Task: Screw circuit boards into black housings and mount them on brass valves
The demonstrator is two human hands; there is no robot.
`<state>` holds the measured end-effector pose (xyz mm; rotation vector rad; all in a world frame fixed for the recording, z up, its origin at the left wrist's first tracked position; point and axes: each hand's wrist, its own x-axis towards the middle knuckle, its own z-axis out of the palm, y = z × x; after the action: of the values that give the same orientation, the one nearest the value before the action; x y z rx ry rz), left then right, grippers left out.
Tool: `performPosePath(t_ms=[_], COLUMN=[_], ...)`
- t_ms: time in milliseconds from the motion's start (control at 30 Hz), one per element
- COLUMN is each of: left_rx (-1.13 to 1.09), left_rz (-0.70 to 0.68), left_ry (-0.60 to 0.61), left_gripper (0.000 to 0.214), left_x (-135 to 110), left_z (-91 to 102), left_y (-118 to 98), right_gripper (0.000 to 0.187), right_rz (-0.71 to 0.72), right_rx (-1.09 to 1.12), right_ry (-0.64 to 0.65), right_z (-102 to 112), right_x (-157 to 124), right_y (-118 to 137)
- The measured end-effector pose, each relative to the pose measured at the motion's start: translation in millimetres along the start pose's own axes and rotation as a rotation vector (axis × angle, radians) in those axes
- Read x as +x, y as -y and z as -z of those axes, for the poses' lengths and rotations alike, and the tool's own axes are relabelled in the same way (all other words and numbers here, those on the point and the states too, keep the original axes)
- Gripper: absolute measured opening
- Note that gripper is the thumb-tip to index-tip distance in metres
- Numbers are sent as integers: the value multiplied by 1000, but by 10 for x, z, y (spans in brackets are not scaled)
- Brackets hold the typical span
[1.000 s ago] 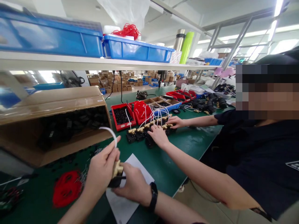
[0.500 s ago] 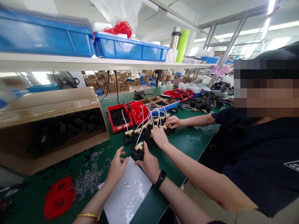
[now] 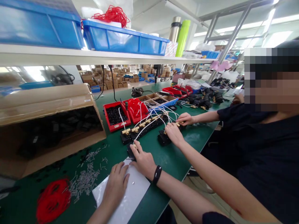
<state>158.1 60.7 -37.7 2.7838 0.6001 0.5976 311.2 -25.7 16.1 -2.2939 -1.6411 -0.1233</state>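
My left hand (image 3: 116, 183) lies palm down with fingers stretched out on a white sheet (image 3: 137, 194). One small shiny metal piece (image 3: 133, 183) shows beside its thumb; anything under the palm is hidden. My right hand (image 3: 144, 163), with a black band on the wrist, has its fingers over a black unit with a brass fitting (image 3: 130, 151) at the sheet's far edge. A thin white tube (image 3: 143, 130) rises from that unit. Beyond stands a row of similar black units with brass fittings (image 3: 143, 125). A co-worker's two hands (image 3: 173, 132) hold more of these units to the right.
Left stands an open carton (image 3: 101, 129) of black parts. Small metal pins (image 3: 85, 183) and a red cord bundle (image 3: 53, 200) lie on the green table (image 3: 149, 214). Red bins (image 3: 116, 127) and a divided blue tray (image 3: 171, 104) stand behind. A shelf (image 3: 130, 59) carries blue bins (image 3: 126, 39).
My left hand has come down flat onto the sheet, covering some metal pieces. My right fingers have moved onto the brass fitting. The co-worker's hands have slid several units to the right, away from the row.
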Motion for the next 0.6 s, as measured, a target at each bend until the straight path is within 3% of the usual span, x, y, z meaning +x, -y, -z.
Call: performPosePath(t_ms=[200, 500, 600], left_rx=[9, -24, -19], left_rz=[20, 53, 67], left_ry=[35, 39, 31], left_gripper=[31, 32, 32], left_x=[-13, -18, -30], left_z=[16, 31, 41], left_y=[6, -28, -37], right_gripper=[64, 65, 65], right_rz=[-80, -312, -362], right_rx=[-31, -185, -205], right_ry=[3, -104, -135], right_z=[22, 192, 272], right_x=[21, 208, 280], right_y=[-169, -1194, -1391])
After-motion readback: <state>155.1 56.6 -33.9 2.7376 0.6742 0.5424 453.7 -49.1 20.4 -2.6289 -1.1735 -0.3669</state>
